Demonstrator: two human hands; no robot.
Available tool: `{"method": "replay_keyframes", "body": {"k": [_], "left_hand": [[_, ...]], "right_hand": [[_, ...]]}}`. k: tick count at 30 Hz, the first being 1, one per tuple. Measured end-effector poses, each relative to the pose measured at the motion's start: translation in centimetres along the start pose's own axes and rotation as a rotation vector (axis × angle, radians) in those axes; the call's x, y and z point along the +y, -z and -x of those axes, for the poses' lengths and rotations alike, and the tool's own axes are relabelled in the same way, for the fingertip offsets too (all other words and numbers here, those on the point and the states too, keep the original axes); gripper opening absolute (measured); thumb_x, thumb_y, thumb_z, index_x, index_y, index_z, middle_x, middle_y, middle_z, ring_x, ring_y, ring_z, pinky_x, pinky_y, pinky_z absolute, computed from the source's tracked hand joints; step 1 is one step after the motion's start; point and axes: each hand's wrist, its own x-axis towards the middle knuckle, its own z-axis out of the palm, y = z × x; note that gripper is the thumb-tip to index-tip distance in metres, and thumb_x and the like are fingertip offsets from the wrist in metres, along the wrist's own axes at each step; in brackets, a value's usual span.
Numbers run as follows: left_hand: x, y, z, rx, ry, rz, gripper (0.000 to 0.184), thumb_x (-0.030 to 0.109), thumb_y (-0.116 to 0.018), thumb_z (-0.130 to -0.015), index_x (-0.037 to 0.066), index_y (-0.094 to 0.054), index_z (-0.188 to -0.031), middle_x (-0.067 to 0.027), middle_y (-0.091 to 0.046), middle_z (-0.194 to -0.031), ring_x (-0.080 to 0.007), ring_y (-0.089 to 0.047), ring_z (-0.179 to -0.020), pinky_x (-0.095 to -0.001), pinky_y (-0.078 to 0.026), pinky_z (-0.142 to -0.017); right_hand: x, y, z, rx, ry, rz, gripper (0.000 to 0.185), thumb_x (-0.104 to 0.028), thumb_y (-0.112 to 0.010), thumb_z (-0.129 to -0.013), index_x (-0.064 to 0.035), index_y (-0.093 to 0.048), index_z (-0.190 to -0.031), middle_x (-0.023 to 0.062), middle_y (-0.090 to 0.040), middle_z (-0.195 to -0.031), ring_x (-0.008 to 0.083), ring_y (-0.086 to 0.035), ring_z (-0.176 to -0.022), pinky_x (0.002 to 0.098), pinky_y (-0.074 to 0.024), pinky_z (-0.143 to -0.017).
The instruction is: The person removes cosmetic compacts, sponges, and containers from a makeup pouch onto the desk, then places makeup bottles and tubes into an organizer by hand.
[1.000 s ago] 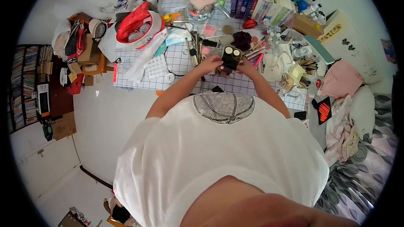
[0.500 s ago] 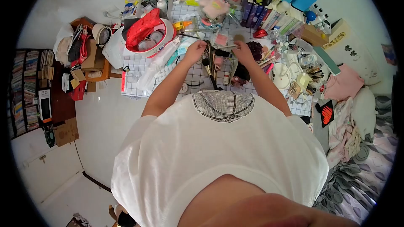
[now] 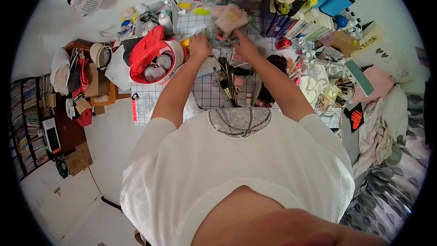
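My left hand [image 3: 200, 47] lies over the far left of the gridded table, its fingers spread beside a small yellow-orange item [image 3: 185, 43] and crumpled clear plastic [image 3: 199, 29]. My right hand [image 3: 246, 46] reaches to the near right side of a clear rounded container topped by a fuzzy pink piece [image 3: 229, 18]. Its fingertips are blurred against the container, so I cannot tell whether they grip anything. Below the right wrist lies a pale pink square item [image 3: 238, 58]. Nearer to me, several makeup brushes [image 3: 224, 83] lie together beside a small pink item [image 3: 239, 81].
A red-and-white case [image 3: 175, 51] with round containers stands open at left. Books [image 3: 298, 28] and blue holders [image 3: 331, 1] stand at the back right. Bottles, brushes and a green-topped mirror-like panel [image 3: 359, 78] crowd the right. Dark scrunched fabric [image 3: 276, 64] lies beside my right forearm.
Both hands have moved farther away from me, the left toward the clear plastic, the right from over the brushes to the container. The thin stick at my right fingers no longer shows. The view has shifted.
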Motion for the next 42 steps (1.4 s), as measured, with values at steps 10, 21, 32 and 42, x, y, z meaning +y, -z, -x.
{"method": "replay_keyframes", "body": {"k": [10, 21, 32, 42], "left_hand": [[-0.8, 0.4, -4.6, -0.321, 0.326, -0.069, 0.069, 0.049, -0.058, -0.069, 0.018, -0.039, -0.127, -0.0117, -0.043, -0.125, -0.0281, -0.041, -0.115, -0.0457, -0.028, -0.092], [1.4, 0.8, -0.7, -0.476, 0.143, -0.113, 0.059, 0.049, -0.06, -0.068, 0.016, -0.049, -0.116, -0.0117, -0.052, -0.113, -0.0284, -0.049, -0.106, -0.0479, -0.032, -0.088], [2.7, -0.8, 2.5, -0.518, -0.058, -0.127, 0.049, 0.045, -0.055, -0.072, 0.011, -0.055, -0.108, -0.0119, -0.056, -0.106, -0.0241, -0.05, -0.104, -0.0454, -0.027, -0.095], [5.1, 0.4, 2.7, -0.451, 0.033, -0.261, 0.058, 0.054, -0.056, -0.07, 0.008, -0.052, -0.107, -0.0122, -0.06, -0.101, -0.0246, -0.054, -0.1, -0.0469, -0.023, -0.097]], "right_hand": [[0.5, 0.2, -2.0, -0.04, 0.012, 0.204, 0.022, -0.02, -0.06, -0.076, -0.0098, -0.05, -0.094, 0.0131, -0.054, -0.088, 0.0312, -0.053, -0.083, 0.0415, -0.0426, -0.069], [2.0, 1.2, 1.6, 0.018, 0.097, 0.183, 0.02, -0.018, -0.061, -0.075, -0.007, -0.05, -0.087, 0.0147, -0.054, -0.08, 0.0326, -0.053, -0.077, 0.0424, -0.0417, -0.066], [2.1, 2.2, 6.0, 0.023, 0.014, 0.283, 0.023, -0.023, -0.061, -0.075, -0.0083, -0.05, -0.09, 0.0127, -0.056, -0.081, 0.0314, -0.055, -0.079, 0.0416, -0.0435, -0.065], [1.3, 2.2, 7.1, 0.015, -0.122, 0.145, 0.048, -0.02, -0.059, -0.074, -0.0129, -0.039, -0.117, 0.0171, -0.056, -0.091, 0.0346, -0.056, -0.082, 0.0422, -0.0447, -0.066]]}}
